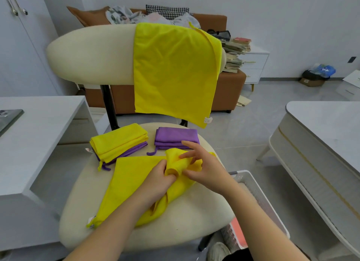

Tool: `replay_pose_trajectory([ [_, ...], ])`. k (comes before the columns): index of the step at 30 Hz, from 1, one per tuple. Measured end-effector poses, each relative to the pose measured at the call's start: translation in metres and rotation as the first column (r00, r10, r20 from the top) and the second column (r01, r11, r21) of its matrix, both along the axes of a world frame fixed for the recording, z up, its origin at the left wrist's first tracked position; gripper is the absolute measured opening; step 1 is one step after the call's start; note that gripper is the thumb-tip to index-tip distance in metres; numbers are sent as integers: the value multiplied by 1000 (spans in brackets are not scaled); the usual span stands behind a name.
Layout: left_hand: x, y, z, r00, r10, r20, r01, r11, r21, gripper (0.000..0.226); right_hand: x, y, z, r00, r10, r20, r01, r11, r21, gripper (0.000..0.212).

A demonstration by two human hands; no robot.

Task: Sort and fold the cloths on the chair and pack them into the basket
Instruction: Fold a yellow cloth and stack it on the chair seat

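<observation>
Now, hands: left hand and right hand both pinch the yellow cloth.
Handling: probably light, limp; grip corners.

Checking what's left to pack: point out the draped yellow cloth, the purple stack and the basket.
draped yellow cloth point(173, 69), head view, middle of its hanging face.
purple stack point(175, 135), head view, top cloth's upper face.
basket point(228, 236), head view, perforated near wall.
</observation>
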State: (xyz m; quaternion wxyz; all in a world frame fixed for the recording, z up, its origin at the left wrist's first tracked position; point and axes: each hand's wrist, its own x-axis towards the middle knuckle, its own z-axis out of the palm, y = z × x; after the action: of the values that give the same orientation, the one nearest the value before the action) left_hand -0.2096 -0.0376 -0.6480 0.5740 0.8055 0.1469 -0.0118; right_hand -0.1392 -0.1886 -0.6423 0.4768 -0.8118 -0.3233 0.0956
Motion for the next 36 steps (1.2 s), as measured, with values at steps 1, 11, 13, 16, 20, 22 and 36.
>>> replay_pose_trajectory([
  [1, 0, 1, -1, 1000, 9, -12, -9, 999, -45, 20, 2, 1, -1, 998, 16, 53, -14, 999, -42, 69],
  [11, 7, 13, -1, 992, 38, -117, -73, 949, -306, 22, 11, 5, -9, 977, 69, 201, -40, 988, -146, 31],
  [13, 8, 13, 1, 992, -3, -123, -34, 952, -304, 17, 10, 8, -9, 963, 27, 267, 7, 992, -126, 23],
  [16, 10, 12, 2, 989, -52, -142, -23, 876, -481, 21, 9, 9, -8, 948, 14, 317, 33, 989, -142, 24],
  [20, 16, 12, -5, 975, -13, -221, -119, 811, -573, 40, 3, 9, -4, 968, -46, 249, 77, 990, -115, 18],
  [22, 15, 12, -8, 981, 5, -194, -95, 885, -456, 25, 0, 8, -4, 977, -43, 208, 73, 988, -138, 9],
  [36, 13, 12, -11, 990, 140, 6, -137, 973, -185, 29, 6, -2, 1, 994, 42, 100, -16, 969, -246, 5],
])
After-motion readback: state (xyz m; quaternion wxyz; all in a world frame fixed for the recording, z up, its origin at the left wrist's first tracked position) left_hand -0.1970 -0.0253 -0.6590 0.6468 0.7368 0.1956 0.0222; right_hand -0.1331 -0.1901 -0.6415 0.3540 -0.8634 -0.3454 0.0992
